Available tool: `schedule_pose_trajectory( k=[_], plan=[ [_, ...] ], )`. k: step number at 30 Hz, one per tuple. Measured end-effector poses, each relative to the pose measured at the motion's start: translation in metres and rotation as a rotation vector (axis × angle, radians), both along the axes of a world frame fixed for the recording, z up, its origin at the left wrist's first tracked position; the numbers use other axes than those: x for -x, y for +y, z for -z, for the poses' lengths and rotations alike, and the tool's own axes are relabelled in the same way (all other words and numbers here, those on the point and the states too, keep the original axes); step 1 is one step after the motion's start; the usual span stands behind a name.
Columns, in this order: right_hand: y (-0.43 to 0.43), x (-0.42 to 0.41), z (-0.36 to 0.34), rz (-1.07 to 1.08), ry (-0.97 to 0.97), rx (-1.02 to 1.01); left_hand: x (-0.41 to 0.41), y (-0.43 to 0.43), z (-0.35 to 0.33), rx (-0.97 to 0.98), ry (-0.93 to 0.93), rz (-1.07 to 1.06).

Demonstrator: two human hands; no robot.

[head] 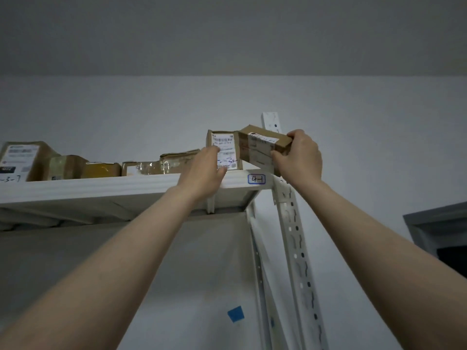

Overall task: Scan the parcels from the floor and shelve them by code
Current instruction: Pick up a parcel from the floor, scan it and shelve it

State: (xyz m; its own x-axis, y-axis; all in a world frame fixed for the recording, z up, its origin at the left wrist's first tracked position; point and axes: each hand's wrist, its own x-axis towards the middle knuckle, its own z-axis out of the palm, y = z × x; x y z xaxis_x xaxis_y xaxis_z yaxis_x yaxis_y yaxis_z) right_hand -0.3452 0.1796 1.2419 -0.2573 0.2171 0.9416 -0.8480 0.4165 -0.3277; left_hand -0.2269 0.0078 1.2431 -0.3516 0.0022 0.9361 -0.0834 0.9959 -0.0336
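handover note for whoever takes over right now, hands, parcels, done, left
Right hand grips a small brown box, tilted, at the right end of the top shelf by tag 4-1.
Left hand touches the upright labelled parcel standing there.
Done: a row of parcels sits on that shelf.
Left: set the box down; floor parcels are out of view.

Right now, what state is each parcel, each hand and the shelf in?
upright parcel: standing on the top shelf, label facing out.
tilted box: held slanted beside the upright parcel, not set flat.
left hand: touching the upright parcel's front.
right hand: gripping the tilted box's end.
row of parcels: lying along the shelf.
shelf tag: reads 4-1.
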Motion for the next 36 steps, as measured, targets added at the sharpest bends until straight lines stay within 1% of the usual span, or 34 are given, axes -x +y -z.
schedule_pose_trajectory(
  k=[3, 6, 8, 10, 13, 18, 21, 24, 30, 36],
  plan=[
    [-0.012, 0.013, -0.003, 0.037, 0.001, 0.05, 0.027, 0.002, -0.002, -0.006, -0.016, -0.039],
    [-0.023, 0.024, -0.011, 0.035, -0.038, 0.076, 0.049, -0.001, 0.002, -0.039, -0.051, -0.059],
    [-0.029, 0.03, -0.018, 0.032, -0.052, 0.091, 0.061, -0.006, 0.005, -0.022, -0.077, -0.097],
    [-0.036, 0.034, -0.027, 0.021, -0.059, 0.118, 0.067, -0.01, 0.007, 0.015, -0.059, -0.134],
    [-0.048, 0.038, -0.04, 0.017, -0.06, 0.132, 0.073, -0.013, 0.004, 0.048, -0.011, -0.132],
    [-0.066, 0.039, -0.061, 0.054, -0.1, 0.076, 0.078, -0.017, -0.001, 0.107, -0.006, -0.186],
    [-0.077, 0.04, -0.063, 0.09, -0.114, 0.034, 0.081, -0.021, -0.001, 0.174, 0.024, -0.248],
    [-0.085, 0.045, -0.058, 0.095, -0.124, 0.004, 0.081, -0.027, 0.002, 0.2, 0.033, -0.294],
    [-0.091, 0.052, -0.045, 0.094, -0.128, -0.06, 0.079, -0.037, 0.005, 0.272, 0.065, -0.306],
    [-0.089, 0.048, -0.042, 0.104, -0.181, -0.139, 0.079, -0.038, 0.006, 0.285, 0.069, -0.287]
  ],
)
